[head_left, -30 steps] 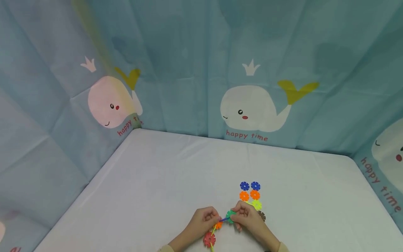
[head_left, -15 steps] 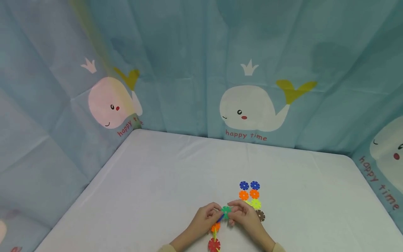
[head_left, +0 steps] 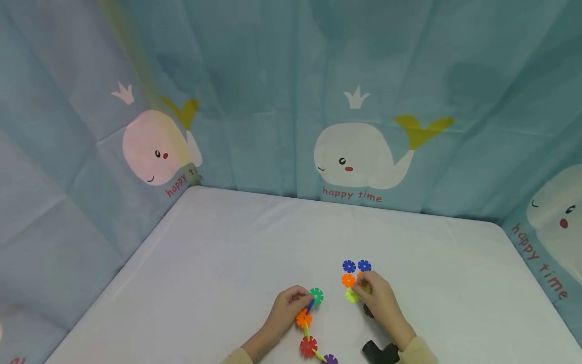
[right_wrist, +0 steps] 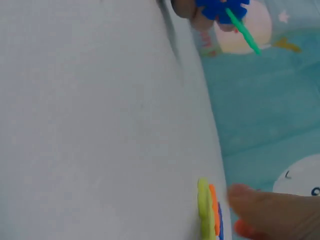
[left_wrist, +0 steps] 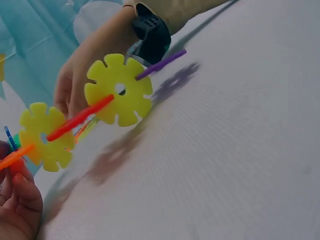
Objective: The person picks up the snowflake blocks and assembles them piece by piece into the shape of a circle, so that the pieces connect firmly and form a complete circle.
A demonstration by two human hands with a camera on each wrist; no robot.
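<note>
right fingers (right_wrist: pixel 250 200) moved to loose discs (head_left: pixel 346 282), grip unclear | left fingers (head_left: pixel 300 300) pinch chain (head_left: pixel 301 319) near green disc (head_left: pixel 319 298)

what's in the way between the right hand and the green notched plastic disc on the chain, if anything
Only the yellow notched plastic disc, lying on the white table just beside the right hand, sits along that line. Nothing else shows before the green disc; the left hand is on its far side.

Red "happy time" lettering (head_left: pixel 352 195) beneath white whales (head_left: pixel 354 151) on the blue curtain (head_left: pixel 254 101)
</note>
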